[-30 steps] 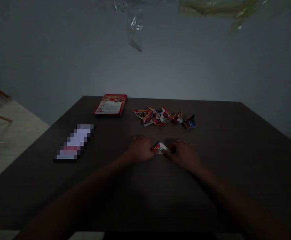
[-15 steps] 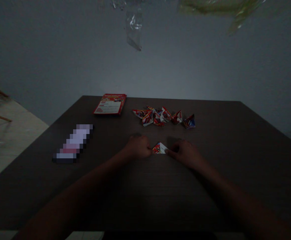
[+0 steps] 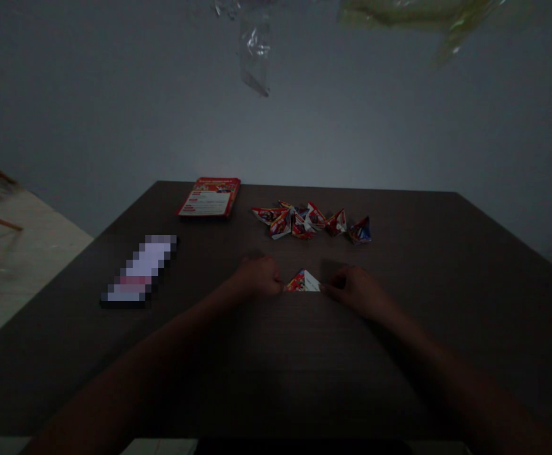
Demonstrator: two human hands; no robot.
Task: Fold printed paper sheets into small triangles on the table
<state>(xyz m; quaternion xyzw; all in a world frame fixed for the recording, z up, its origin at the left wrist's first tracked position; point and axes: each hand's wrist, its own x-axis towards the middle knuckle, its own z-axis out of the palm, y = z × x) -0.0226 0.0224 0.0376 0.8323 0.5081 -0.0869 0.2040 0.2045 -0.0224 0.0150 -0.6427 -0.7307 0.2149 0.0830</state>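
Note:
A small folded paper triangle [image 3: 303, 282], printed red on its left half and white on its right, lies on the table in front of me. My left hand [image 3: 261, 276] is closed at its left corner, thumb and finger pinching the tip. At the right corner, my right hand [image 3: 353, 289] pinches the other tip between thumb and fingers. Beyond the hands sits a loose cluster of folded paper pieces [image 3: 299, 221] in red, white and yellow. A bluish folded piece [image 3: 360, 230] stands at the cluster's right end.
The brown table [image 3: 276, 366] meets a grey wall [image 3: 352, 120] at its far edge. A stack of red-and-white printed leaflets [image 3: 208, 198] lies at the back left. Nearer, on the left, is a phone [image 3: 139, 272] with its screen blurred out. Clear plastic [image 3: 255, 54] hangs on the wall.
Both hands have slid slightly outward, the left to the left and the right to the right, so more of the paper triangle shows between them. The other things stay where they were.

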